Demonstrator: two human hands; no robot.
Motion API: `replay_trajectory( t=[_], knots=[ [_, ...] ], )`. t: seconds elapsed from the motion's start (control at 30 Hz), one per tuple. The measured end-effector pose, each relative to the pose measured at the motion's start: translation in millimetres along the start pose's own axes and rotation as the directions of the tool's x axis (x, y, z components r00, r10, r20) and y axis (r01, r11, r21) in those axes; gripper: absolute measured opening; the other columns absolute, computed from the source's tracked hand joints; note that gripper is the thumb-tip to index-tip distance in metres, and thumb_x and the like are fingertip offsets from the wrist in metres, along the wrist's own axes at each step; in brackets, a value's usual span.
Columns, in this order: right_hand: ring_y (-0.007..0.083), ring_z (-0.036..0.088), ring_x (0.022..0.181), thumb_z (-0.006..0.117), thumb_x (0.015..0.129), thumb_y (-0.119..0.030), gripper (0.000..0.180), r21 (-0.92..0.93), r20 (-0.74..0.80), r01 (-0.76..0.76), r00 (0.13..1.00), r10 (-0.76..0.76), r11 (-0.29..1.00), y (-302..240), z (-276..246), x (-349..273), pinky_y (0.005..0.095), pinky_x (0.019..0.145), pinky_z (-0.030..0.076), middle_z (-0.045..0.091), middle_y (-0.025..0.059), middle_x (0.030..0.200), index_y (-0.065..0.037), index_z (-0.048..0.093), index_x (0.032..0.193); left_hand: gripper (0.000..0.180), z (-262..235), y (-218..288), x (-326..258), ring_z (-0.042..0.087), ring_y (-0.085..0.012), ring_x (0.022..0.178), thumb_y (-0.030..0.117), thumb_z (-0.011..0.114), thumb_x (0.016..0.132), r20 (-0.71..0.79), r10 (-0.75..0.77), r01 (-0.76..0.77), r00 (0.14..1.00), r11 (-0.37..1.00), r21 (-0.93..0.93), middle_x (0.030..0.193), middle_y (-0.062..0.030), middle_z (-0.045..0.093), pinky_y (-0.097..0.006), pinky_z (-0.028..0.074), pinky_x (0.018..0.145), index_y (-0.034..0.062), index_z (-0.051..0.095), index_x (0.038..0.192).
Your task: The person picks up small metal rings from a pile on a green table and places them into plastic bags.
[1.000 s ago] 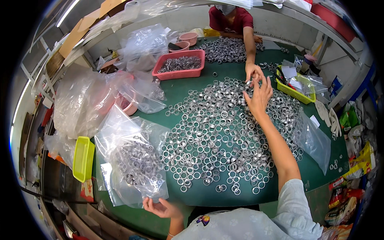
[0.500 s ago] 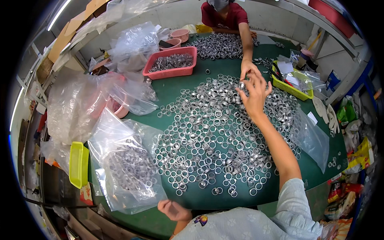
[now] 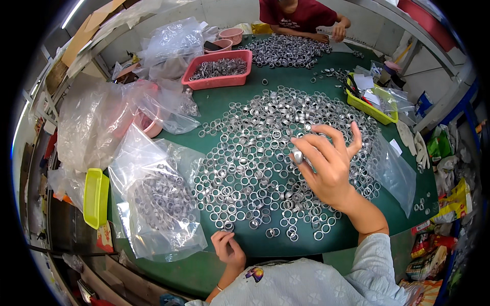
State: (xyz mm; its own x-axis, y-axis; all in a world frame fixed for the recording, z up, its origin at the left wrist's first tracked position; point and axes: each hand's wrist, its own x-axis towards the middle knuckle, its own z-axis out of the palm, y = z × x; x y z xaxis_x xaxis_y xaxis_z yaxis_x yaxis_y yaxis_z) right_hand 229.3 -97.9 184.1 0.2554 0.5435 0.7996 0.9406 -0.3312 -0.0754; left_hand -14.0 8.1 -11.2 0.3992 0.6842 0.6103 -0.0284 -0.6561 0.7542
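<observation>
Between the thumb and index finger of my right hand (image 3: 329, 166) is a small metal ring (image 3: 297, 155); the other fingers fan out. That hand hovers over a wide spread of loose silvery metal rings (image 3: 265, 176) on the green table. My left hand (image 3: 228, 249) rests at the near table edge with its fingers curled in. Its fingertips are close beside the nearest rings, and whether they hold anything cannot be made out. Left of it lies a clear plastic bag (image 3: 166, 204) with many rings inside.
Across the table a person in a dark red shirt (image 3: 301, 18) sits behind a pile of rings (image 3: 288, 51). A pink tray (image 3: 219, 81) of metal parts stands far left, a yellow-green basket (image 3: 370, 104) far right. An empty yellow-green tray (image 3: 96, 199) sits at the left edge.
My right hand has drawn back toward me from the other person's hand, now with a ring in its fingertips. That person's arm has pulled back. My left hand has moved slightly up beside the rings.
</observation>
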Motion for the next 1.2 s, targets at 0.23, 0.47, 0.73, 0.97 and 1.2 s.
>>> replay_trajectory(
  t=[0.23,0.47,0.73,0.97,1.2],
  knots=[
    [0.0218,0.057,0.095,0.073,0.069,-0.013,0.029,0.049,0.013,0.000,1.000,-0.001,0.999,-12.2,-16.4,-1.1,0.0567,0.102,0.011,0.061,-0.0012,0.085,-0.009,0.067,0.097,0.021,-2.4,-1.2,0.5,0.051,-0.0230,0.087,-0.016,0.047,0.080,0.036,-0.006,0.006,0.999,1.000,0.020,0.095,-0.0137,0.051,-0.027,0.043,0.072,-0.0012,0.059,0.088],
    [0.0216,0.057,0.095,0.073,0.068,-0.013,0.029,0.067,0.035,0.004,0.999,-0.006,0.998,-16.3,-23.6,-5.2,0.0572,0.102,0.010,0.061,-0.0011,0.085,-0.009,0.067,0.096,0.023,-3.8,-0.5,1.4,0.051,-0.0220,0.086,-0.016,0.047,0.079,0.074,-0.034,0.032,0.997,0.999,0.026,0.098,-0.0126,0.050,-0.027,0.042,0.072,0.0005,0.060,0.088],
    [0.0210,0.057,0.093,0.072,0.067,-0.011,0.030,0.074,0.041,-0.005,0.999,0.002,0.997,-15.9,-23.1,-8.5,0.0570,0.102,0.012,0.061,-0.0008,0.084,-0.007,0.067,0.096,0.024,-0.9,0.5,3.2,0.051,-0.0215,0.085,-0.017,0.047,0.079,0.076,-0.050,0.049,0.996,0.999,0.016,0.097,-0.0120,0.049,-0.027,0.042,0.072,0.0019,0.060,0.086],
    [0.0194,0.058,0.085,0.070,0.065,-0.008,0.034,0.143,0.093,-0.085,0.993,0.072,0.986,-16.8,-13.6,-23.0,0.0557,0.100,0.017,0.059,0.0007,0.080,-0.004,0.065,0.099,0.027,21.4,60.2,53.9,0.052,-0.0176,0.097,-0.005,0.055,0.083,0.275,-0.412,0.494,0.869,0.759,-0.425,0.107,-0.0098,0.052,-0.028,0.044,0.081,-0.0026,0.055,0.110],
    [0.0185,0.057,0.082,0.070,0.066,-0.008,0.036,0.061,0.130,-0.106,0.987,0.097,0.992,-33.1,-16.2,-55.7,0.0513,0.097,0.020,0.058,0.0012,0.078,-0.002,0.064,0.100,0.027,74.8,114.1,101.9,0.050,-0.0158,0.108,-0.002,0.064,0.082,0.614,-0.134,0.596,0.778,0.467,-0.653,0.117,-0.0096,0.050,-0.027,0.043,0.088,-0.0014,0.058,0.108]
  ],
)
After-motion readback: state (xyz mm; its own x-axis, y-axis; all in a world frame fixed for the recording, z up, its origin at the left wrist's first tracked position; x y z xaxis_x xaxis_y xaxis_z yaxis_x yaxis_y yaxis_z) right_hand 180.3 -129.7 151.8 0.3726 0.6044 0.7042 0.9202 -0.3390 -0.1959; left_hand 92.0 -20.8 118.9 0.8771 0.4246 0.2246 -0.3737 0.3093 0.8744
